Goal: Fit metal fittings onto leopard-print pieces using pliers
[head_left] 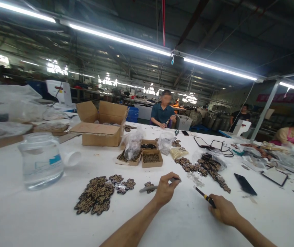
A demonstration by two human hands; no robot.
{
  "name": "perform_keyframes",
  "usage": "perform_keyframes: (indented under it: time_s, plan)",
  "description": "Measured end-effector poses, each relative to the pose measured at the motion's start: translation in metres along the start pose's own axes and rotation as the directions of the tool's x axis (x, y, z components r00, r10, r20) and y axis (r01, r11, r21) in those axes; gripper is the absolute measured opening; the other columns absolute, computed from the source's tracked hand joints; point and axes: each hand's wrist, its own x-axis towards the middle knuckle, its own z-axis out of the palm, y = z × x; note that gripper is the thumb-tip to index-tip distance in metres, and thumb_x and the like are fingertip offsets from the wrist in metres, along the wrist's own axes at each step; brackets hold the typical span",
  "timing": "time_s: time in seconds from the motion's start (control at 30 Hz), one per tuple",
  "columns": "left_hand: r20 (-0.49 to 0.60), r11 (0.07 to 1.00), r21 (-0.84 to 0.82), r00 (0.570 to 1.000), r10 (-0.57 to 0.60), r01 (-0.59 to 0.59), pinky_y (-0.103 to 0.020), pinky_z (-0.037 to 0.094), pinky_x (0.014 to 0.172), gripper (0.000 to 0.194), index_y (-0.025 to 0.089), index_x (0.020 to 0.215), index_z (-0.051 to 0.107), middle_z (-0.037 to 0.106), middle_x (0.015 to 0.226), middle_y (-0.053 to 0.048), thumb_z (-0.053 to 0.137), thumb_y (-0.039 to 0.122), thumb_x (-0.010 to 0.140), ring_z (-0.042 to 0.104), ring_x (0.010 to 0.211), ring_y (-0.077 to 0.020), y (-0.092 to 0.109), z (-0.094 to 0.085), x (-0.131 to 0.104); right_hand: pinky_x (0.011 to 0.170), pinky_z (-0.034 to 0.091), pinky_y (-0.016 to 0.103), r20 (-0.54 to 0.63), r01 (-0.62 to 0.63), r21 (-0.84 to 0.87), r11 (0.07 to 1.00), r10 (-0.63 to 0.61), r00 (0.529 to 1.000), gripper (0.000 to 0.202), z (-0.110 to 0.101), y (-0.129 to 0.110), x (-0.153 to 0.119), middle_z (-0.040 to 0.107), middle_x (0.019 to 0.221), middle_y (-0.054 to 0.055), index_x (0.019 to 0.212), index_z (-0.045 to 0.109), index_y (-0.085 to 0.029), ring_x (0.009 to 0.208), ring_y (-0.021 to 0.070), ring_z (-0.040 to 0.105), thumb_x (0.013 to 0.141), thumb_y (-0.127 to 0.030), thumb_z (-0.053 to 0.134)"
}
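Note:
My left hand (166, 189) is closed over the table, a small grey piece (174, 179) pinched at its fingertips. A grey strip-like thing (148, 188) sticks out behind that hand, over a leopard-print flower patch (150, 184); whether it joins the pinched piece is hidden. Wrapped around the black-and-yellow handle of a slim hand tool (209, 200) is my right hand (224, 210). The tool's pale tip points toward my left hand, apart from it. Left of my hands lies a pile of leopard-print flower patches (96, 195), with a few loose ones beside it.
Small boxes of studs (152, 159) stand ahead, near an open carton (100, 132). More flower patches (213, 168) and a dark phone-like slab (245, 184) lie right. A water jug (42, 161) stands left. A co-worker (163, 111) sits across the table.

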Motion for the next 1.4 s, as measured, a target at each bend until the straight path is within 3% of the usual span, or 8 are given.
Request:
perform_keyframes:
  time_s: [0.3,0.63,0.87,0.97,1.07,1.13,1.2,1.4]
  plan:
    - [0.015,0.998,-0.029,0.999,0.048,-0.048,-0.032,0.047,0.083,0.012,0.018,0.091,0.071,0.069,0.087,-0.005,0.062,0.023,0.087,0.061,0.086,-0.0181,0.010,0.000,0.001,0.075,0.039,0.036,0.005,0.044,-0.078,0.996,-0.044,0.999,0.042,-0.007,-0.016,0.001,0.066,0.104,0.013,0.110,0.062,-0.021,0.097,0.0316,0.063,0.082,-0.051,0.057]
    - [0.013,0.998,-0.030,0.998,0.055,-0.054,-0.032,0.047,0.083,0.012,0.018,0.091,0.071,0.069,0.088,-0.005,0.062,0.024,0.086,0.060,0.086,-0.0184,0.010,-0.002,0.003,0.084,0.041,0.038,0.072,0.067,-0.002,0.998,-0.067,0.995,0.054,-0.021,-0.016,0.006,0.065,0.111,0.015,0.115,0.064,-0.019,0.105,0.0336,0.059,0.068,-0.044,0.068]
    - [0.042,0.998,-0.063,0.999,-0.014,0.017,-0.029,0.047,0.078,0.012,0.017,0.088,0.072,0.069,0.084,-0.005,0.064,0.027,0.085,0.060,0.082,-0.0176,0.005,-0.002,0.004,0.078,0.041,0.034,-0.018,-0.003,0.197,0.980,0.007,1.000,0.031,-0.006,-0.003,0.002,0.065,0.098,0.010,0.096,0.065,-0.017,0.094,0.0276,0.061,0.074,-0.038,0.061]
    - [0.063,0.998,-0.067,0.998,-0.017,0.021,-0.028,0.046,0.077,0.011,0.017,0.087,0.072,0.069,0.083,-0.004,0.065,0.025,0.084,0.060,0.081,-0.0170,0.008,-0.001,0.004,0.063,0.044,0.030,0.014,-0.036,0.619,0.785,0.034,0.999,0.030,-0.007,-0.019,-0.004,0.061,0.080,0.004,0.089,0.061,-0.017,0.074,0.0203,0.059,0.079,-0.045,0.056]
    - [0.104,0.997,-0.070,0.995,-0.004,0.011,-0.028,0.046,0.076,0.012,0.017,0.089,0.071,0.069,0.083,-0.004,0.064,0.026,0.086,0.060,0.080,-0.0167,0.015,0.000,0.004,0.047,0.040,0.023,0.051,-0.053,0.958,0.283,0.017,0.999,0.036,-0.015,-0.049,-0.005,0.056,0.080,0.001,0.092,0.055,-0.017,0.059,0.0125,0.051,0.079,-0.051,0.055]
    - [0.131,0.998,-0.063,0.991,0.009,-0.001,-0.028,0.046,0.076,0.014,0.017,0.090,0.071,0.069,0.084,-0.004,0.063,0.028,0.087,0.060,0.081,-0.0169,0.018,0.001,0.004,0.042,0.036,0.021,0.046,-0.047,0.996,0.082,0.012,0.999,0.046,-0.022,-0.069,0.000,0.053,0.077,-0.001,0.105,0.053,-0.017,0.054,0.0100,0.047,0.072,-0.046,0.066]
    - [0.149,0.998,-0.055,0.989,0.022,-0.014,-0.029,0.046,0.077,0.015,0.017,0.090,0.071,0.069,0.084,-0.005,0.063,0.029,0.088,0.060,0.081,-0.0173,0.020,0.003,0.004,0.042,0.036,0.019,-0.025,0.025,0.999,0.034,-0.006,1.000,0.054,-0.030,-0.086,0.007,0.048,0.070,-0.005,0.111,0.051,-0.016,0.052,0.0085,0.043,0.069,-0.040,0.074]
    - [0.185,0.999,-0.034,0.982,0.043,-0.038,-0.031,0.047,0.081,0.011,0.017,0.091,0.070,0.068,0.087,-0.004,0.063,0.025,0.088,0.061,0.085,-0.0180,0.016,0.003,0.003,0.043,0.040,0.021,-0.154,0.165,0.973,0.159,-0.077,0.985,0.050,-0.045,-0.109,0.030,0.060,0.078,0.001,0.111,0.054,-0.015,0.056,0.0098,0.049,0.070,-0.034,0.074]
